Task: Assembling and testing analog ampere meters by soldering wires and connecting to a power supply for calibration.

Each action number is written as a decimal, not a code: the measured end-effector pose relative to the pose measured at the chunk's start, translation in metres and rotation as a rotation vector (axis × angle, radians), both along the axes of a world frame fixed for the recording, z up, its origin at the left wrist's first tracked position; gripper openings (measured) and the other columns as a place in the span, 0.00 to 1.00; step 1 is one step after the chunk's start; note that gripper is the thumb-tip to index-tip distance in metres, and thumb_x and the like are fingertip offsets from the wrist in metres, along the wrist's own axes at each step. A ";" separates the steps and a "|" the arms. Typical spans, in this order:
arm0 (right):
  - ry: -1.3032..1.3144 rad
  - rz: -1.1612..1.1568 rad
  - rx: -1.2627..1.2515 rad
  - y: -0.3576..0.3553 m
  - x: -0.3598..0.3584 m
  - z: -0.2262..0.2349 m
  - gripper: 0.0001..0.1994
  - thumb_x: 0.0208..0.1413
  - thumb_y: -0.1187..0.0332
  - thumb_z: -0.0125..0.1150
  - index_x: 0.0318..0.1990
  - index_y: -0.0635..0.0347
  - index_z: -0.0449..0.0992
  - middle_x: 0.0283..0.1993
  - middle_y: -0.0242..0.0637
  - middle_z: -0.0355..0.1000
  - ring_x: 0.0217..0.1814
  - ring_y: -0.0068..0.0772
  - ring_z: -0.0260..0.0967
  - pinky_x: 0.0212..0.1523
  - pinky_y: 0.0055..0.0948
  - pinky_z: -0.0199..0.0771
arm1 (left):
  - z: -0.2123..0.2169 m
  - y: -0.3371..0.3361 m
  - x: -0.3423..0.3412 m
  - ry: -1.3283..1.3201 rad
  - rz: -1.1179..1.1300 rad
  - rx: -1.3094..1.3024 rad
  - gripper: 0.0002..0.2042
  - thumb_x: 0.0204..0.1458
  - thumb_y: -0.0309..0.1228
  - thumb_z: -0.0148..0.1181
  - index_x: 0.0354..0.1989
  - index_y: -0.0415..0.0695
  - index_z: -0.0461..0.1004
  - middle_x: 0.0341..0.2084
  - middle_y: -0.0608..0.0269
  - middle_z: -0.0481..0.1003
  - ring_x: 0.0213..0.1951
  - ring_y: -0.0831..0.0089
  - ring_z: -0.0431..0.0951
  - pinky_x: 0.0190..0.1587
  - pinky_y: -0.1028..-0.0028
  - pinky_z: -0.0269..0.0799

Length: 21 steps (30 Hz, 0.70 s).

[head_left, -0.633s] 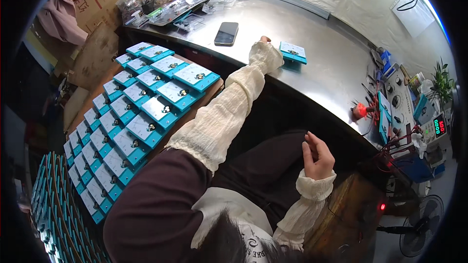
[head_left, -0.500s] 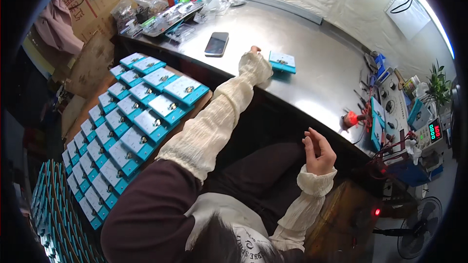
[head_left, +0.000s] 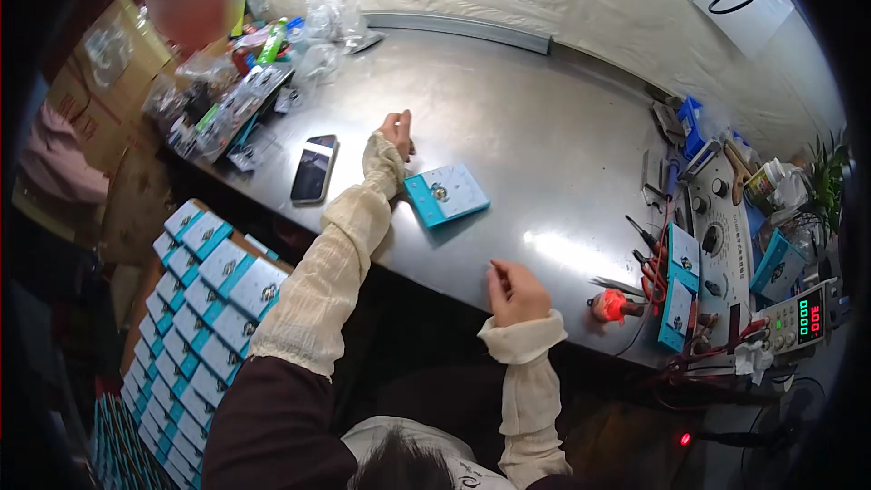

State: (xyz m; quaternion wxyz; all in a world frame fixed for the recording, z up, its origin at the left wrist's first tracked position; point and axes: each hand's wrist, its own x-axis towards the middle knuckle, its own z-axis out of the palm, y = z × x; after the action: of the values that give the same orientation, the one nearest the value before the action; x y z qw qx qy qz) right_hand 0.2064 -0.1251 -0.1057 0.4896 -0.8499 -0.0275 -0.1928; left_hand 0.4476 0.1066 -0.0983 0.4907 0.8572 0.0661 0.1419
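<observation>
The box [head_left: 445, 194] lies flat on the steel worktop [head_left: 544, 127], just at 4 o'clock of the left hand [head_left: 397, 132] and well apart from the right hand [head_left: 514, 292], which sits at its 5 o'clock by the near edge. It is a thin teal-and-white card carton with a small round metal part showing on its face. I judge it light and fairly stiff but easy to dent, and likely to slide on the smooth metal; pinching it by the two long edges looks safest, clear of the face.

The left hand rests loosely curled on the worktop, holding nothing I can see. The right hand is half closed with thumb and fingertips drawn together; whether it pinches something small I cannot tell.

A glossy black phone [head_left: 314, 168] lies at 9 o'clock of the box.
</observation>
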 end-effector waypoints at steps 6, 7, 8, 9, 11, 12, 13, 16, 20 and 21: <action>0.177 0.021 0.023 -0.010 0.009 0.005 0.08 0.56 0.68 0.62 0.41 0.59 0.80 0.34 0.39 0.77 0.29 0.34 0.75 0.32 0.27 0.75 | -0.025 0.005 0.066 -0.168 0.062 0.070 0.11 0.61 0.42 0.54 0.39 0.48 0.75 0.23 0.59 0.76 0.25 0.66 0.75 0.29 0.65 0.69; 0.187 0.016 0.032 -0.011 0.009 0.005 0.08 0.56 0.68 0.62 0.41 0.59 0.80 0.34 0.39 0.77 0.29 0.35 0.76 0.32 0.28 0.75 | -0.029 0.005 0.076 -0.239 0.000 -0.077 0.10 0.62 0.40 0.53 0.38 0.48 0.75 0.23 0.60 0.76 0.24 0.66 0.74 0.29 0.65 0.68; 0.227 0.014 0.128 -0.012 0.011 0.005 0.08 0.57 0.68 0.61 0.41 0.59 0.79 0.34 0.39 0.77 0.30 0.36 0.76 0.32 0.28 0.75 | -0.028 0.007 0.092 -0.250 0.024 0.014 0.09 0.62 0.39 0.53 0.39 0.48 0.75 0.23 0.61 0.76 0.24 0.67 0.74 0.29 0.66 0.68; 0.198 -0.005 0.103 -0.012 0.008 0.005 0.07 0.56 0.70 0.61 0.40 0.60 0.79 0.34 0.41 0.77 0.31 0.38 0.76 0.33 0.29 0.75 | -0.029 0.007 0.102 -0.257 0.037 0.044 0.09 0.62 0.39 0.53 0.39 0.48 0.75 0.24 0.60 0.76 0.25 0.66 0.74 0.30 0.65 0.69; -0.024 -0.105 -0.096 -0.009 0.000 0.006 0.08 0.56 0.75 0.61 0.42 0.64 0.78 0.31 0.41 0.76 0.29 0.32 0.76 0.30 0.26 0.74 | -0.025 0.007 0.123 -0.323 0.090 0.122 0.10 0.61 0.38 0.52 0.40 0.45 0.75 0.24 0.57 0.77 0.26 0.63 0.76 0.32 0.64 0.70; -0.074 -0.163 -0.118 -0.009 -0.005 0.006 0.07 0.55 0.76 0.61 0.41 0.64 0.79 0.30 0.42 0.76 0.27 0.34 0.75 0.29 0.26 0.73 | -0.023 0.003 0.129 -0.265 0.122 0.108 0.10 0.61 0.37 0.52 0.41 0.44 0.75 0.24 0.56 0.77 0.27 0.62 0.76 0.32 0.63 0.70; -0.064 -0.250 -0.138 -0.009 -0.009 0.005 0.07 0.55 0.77 0.62 0.41 0.64 0.79 0.29 0.41 0.75 0.26 0.32 0.75 0.27 0.25 0.73 | -0.021 0.003 0.134 -0.232 0.135 0.144 0.11 0.61 0.36 0.52 0.43 0.43 0.75 0.26 0.53 0.78 0.29 0.60 0.78 0.34 0.62 0.72; 0.065 -0.468 -0.052 -0.010 -0.019 0.004 0.05 0.58 0.76 0.59 0.40 0.65 0.79 0.28 0.35 0.75 0.24 0.23 0.73 0.24 0.21 0.72 | -0.017 -0.008 0.138 -0.282 0.146 0.182 0.13 0.59 0.36 0.53 0.43 0.40 0.76 0.32 0.49 0.79 0.35 0.54 0.79 0.41 0.64 0.72; 0.100 -0.500 0.001 -0.009 -0.003 0.001 0.06 0.60 0.76 0.57 0.42 0.66 0.79 0.29 0.35 0.74 0.25 0.21 0.73 0.24 0.20 0.72 | -0.013 -0.008 0.158 -0.397 0.104 0.441 0.13 0.56 0.36 0.57 0.44 0.42 0.76 0.44 0.48 0.76 0.47 0.49 0.75 0.52 0.59 0.71; 0.091 -0.487 -0.092 -0.008 0.003 -0.001 0.07 0.60 0.76 0.56 0.42 0.65 0.79 0.29 0.34 0.75 0.25 0.22 0.73 0.24 0.20 0.72 | -0.015 -0.005 0.170 -0.391 0.080 0.547 0.14 0.57 0.37 0.57 0.46 0.41 0.75 0.47 0.47 0.75 0.50 0.50 0.73 0.54 0.59 0.69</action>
State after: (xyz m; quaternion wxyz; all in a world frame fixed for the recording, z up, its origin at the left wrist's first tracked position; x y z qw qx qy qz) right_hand 0.2097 -0.1330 -0.1063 0.3902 -0.8607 0.1914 -0.2650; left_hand 0.6173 0.1020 -0.1129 0.2400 0.9103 -0.0361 0.3354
